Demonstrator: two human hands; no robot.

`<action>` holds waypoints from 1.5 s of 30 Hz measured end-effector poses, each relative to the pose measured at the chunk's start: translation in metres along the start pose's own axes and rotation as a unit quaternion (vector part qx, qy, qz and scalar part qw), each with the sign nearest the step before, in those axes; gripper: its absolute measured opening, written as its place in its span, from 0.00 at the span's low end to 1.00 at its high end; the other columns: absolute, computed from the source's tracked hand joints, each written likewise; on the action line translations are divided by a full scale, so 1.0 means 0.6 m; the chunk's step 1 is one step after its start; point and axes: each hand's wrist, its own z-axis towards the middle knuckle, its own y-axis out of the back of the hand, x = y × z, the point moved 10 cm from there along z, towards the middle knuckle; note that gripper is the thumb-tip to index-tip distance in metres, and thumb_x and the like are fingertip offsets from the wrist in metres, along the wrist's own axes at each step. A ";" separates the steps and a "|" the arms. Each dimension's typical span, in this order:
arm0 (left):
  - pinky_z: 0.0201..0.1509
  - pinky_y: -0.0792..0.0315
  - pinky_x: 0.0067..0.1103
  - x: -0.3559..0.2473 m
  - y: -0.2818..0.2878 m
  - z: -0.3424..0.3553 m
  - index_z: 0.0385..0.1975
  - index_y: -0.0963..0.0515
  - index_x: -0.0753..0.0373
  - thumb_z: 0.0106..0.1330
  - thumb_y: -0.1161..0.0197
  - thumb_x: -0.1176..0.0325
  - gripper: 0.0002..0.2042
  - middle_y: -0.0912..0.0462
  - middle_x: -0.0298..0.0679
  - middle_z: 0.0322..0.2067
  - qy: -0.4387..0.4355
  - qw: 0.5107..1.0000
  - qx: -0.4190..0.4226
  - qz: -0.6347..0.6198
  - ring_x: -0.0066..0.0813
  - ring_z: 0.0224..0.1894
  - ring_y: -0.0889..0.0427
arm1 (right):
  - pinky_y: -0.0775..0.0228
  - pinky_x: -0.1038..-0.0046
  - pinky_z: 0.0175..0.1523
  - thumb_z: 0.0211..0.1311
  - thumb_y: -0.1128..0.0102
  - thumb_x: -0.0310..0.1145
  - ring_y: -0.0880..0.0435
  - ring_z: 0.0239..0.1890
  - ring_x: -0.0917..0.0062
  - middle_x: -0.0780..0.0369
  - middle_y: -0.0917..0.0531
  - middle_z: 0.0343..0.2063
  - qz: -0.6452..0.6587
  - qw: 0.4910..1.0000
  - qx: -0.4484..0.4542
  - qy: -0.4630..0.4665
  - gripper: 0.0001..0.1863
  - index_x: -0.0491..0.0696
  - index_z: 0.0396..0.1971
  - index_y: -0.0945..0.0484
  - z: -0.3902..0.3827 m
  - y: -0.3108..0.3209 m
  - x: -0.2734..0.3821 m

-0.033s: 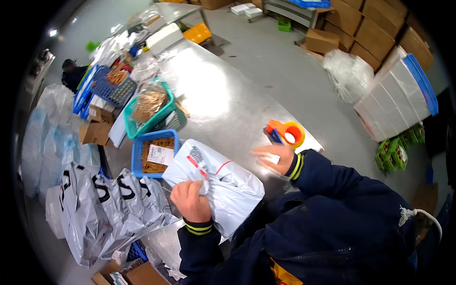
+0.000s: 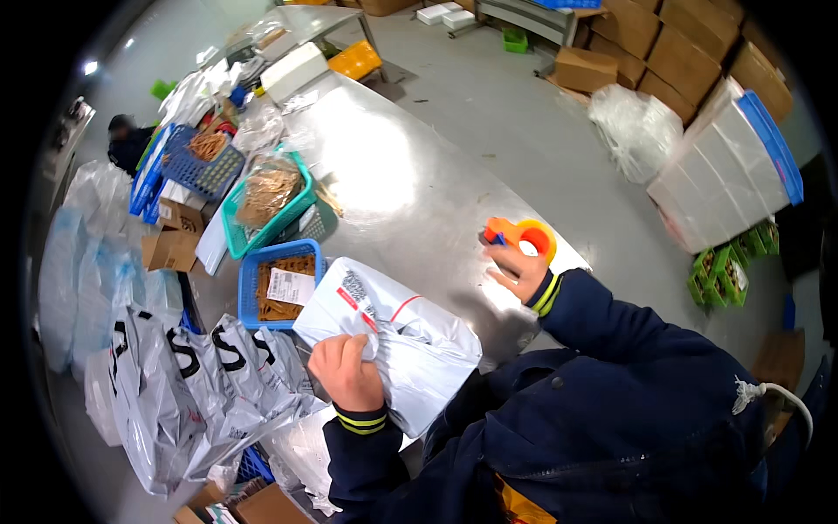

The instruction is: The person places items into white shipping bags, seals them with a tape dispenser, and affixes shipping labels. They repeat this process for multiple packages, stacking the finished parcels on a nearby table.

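Observation:
A white plastic mailing bag lies on the steel table at its near edge, its top crumpled. My left hand is closed on the bag's left part. My right hand hovers just right of the bag, fingers apart and slightly blurred, close to an orange tape dispenser with a blue part; whether the fingertips touch it I cannot tell. A blue basket of brown sticks, with a white label sheet on top, stands left of the bag.
Several packed white bags crowd the lower left. A teal basket and other goods line the table's left side. A person is at the far left. Cardboard boxes and a lidded plastic bin stand across the floor to the right.
My right hand has moved slightly upward, nearer the tape dispenser, with its fingers bent downward at the tips. My left hand stays on the bag, which has barely shifted.

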 end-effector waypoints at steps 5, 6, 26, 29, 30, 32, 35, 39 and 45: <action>0.38 0.40 0.28 -0.020 -0.011 0.002 0.26 0.26 0.61 0.35 0.49 0.79 0.14 0.28 0.35 0.26 -0.059 0.997 0.044 -0.013 0.36 0.34 0.30 | 0.39 0.67 0.51 0.42 0.39 0.52 0.25 0.39 0.62 0.51 0.23 0.31 -0.398 0.892 0.110 -0.181 0.30 0.39 0.34 0.30 -0.070 0.013 -0.256; 0.38 0.40 0.28 -0.020 -0.007 0.005 0.27 0.26 0.61 0.35 0.48 0.79 0.14 0.27 0.35 0.27 -0.073 0.996 0.055 -0.008 0.35 0.34 0.29 | 0.41 0.65 0.52 0.42 0.39 0.52 0.25 0.38 0.62 0.51 0.23 0.30 -0.394 0.876 0.182 -0.209 0.29 0.40 0.34 0.30 -0.077 -0.019 -0.278; 0.37 0.33 0.26 0.001 0.026 -0.045 0.28 0.24 0.66 0.45 0.38 0.75 0.09 0.26 0.39 0.29 -0.160 0.950 -0.011 -0.269 0.38 0.34 0.27 | 0.33 0.83 0.33 0.51 0.40 0.37 0.25 0.26 0.84 0.62 0.23 0.24 0.373 0.905 -0.103 -0.178 0.15 0.39 0.31 0.27 0.020 -0.093 0.266; 0.34 0.29 0.25 0.069 0.047 -0.045 0.19 0.25 0.69 0.43 0.40 0.79 0.03 0.24 0.45 0.27 -0.103 0.901 -0.047 -0.418 0.41 0.29 0.24 | 0.34 0.83 0.32 0.50 0.39 0.36 0.26 0.25 0.85 0.64 0.23 0.23 0.330 0.925 -0.073 -0.174 0.14 0.40 0.30 0.26 0.021 -0.112 0.273; 0.31 0.30 0.21 0.096 0.052 -0.031 0.23 0.26 0.70 0.52 0.43 0.76 0.03 0.24 0.44 0.26 -0.065 0.900 -0.025 -0.431 0.34 0.27 0.25 | 0.34 0.83 0.32 0.50 0.39 0.35 0.27 0.25 0.85 0.65 0.23 0.22 0.294 0.940 -0.048 -0.166 0.14 0.40 0.30 0.26 0.020 -0.113 0.283; 0.26 0.34 0.17 0.171 -0.005 -0.007 0.30 0.28 0.69 0.63 0.54 0.65 0.13 0.26 0.40 0.23 0.227 0.744 0.027 -0.628 0.25 0.24 0.27 | 0.36 0.83 0.30 0.48 0.38 0.33 0.28 0.24 0.86 0.66 0.24 0.21 0.264 0.954 -0.043 -0.134 0.12 0.41 0.28 0.26 0.016 -0.114 0.294; 0.19 0.42 0.12 0.147 -0.051 0.042 0.33 0.29 0.70 0.65 0.67 0.44 0.30 0.30 0.33 0.18 0.295 0.575 0.210 -0.734 0.16 0.18 0.34 | 0.36 0.83 0.30 0.46 0.37 0.32 0.28 0.24 0.87 0.66 0.24 0.21 0.239 0.964 -0.027 -0.118 0.12 0.40 0.27 0.26 0.009 -0.113 0.307; 0.26 0.38 0.11 0.131 -0.046 0.082 0.33 0.26 0.70 0.66 0.59 0.53 0.23 0.25 0.33 0.22 0.258 0.573 0.231 -0.743 0.14 0.22 0.31 | 0.35 0.83 0.31 0.45 0.37 0.33 0.28 0.25 0.86 0.65 0.23 0.21 0.237 0.965 -0.014 -0.113 0.12 0.41 0.27 0.26 0.011 -0.118 0.313; 0.29 0.37 0.12 0.171 -0.055 0.123 0.25 0.26 0.69 0.63 0.49 0.66 0.12 0.24 0.32 0.23 0.178 0.675 0.170 -0.695 0.13 0.24 0.31 | 0.34 0.83 0.32 0.46 0.36 0.35 0.27 0.25 0.84 0.64 0.23 0.23 0.216 0.965 0.023 -0.145 0.15 0.41 0.29 0.25 0.033 -0.126 0.314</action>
